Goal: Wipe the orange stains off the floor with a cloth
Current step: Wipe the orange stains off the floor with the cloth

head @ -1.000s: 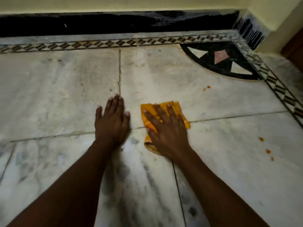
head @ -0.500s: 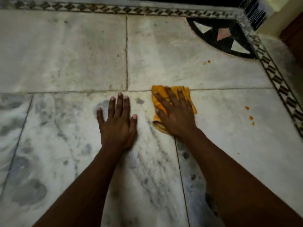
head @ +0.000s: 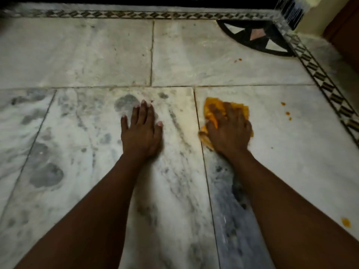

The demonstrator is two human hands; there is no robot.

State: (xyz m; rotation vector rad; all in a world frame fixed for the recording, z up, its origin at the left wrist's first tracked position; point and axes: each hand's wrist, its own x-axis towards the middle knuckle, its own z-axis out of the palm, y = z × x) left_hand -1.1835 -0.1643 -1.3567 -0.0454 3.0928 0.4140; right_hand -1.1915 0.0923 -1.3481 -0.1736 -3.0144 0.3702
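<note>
My right hand [head: 230, 131] presses flat on a crumpled orange cloth [head: 210, 109] on the white marble floor [head: 272, 152], just right of a tile seam. My left hand [head: 140, 131] lies flat on the bare floor to its left, fingers spread, holding nothing. A group of small orange stains [head: 287, 113] sits to the right of the cloth. Two tiny orange spots [head: 238, 60] lie farther off, near the black corner inlay. A larger orange blot [head: 346, 222] shows at the lower right edge.
A black quarter-circle inlay [head: 258, 38] with white and pink triangles fills the far right corner. A patterned black-and-white border strip [head: 330, 88] runs along the far and right sides. A black skirting [head: 136, 0] backs the far wall. A brown door edge [head: 343, 33] stands at the upper right.
My right hand has slid the cloth to the right across the tile seam, closer to the stains. The view has shifted, so both hands sit a little farther back on the floor.
</note>
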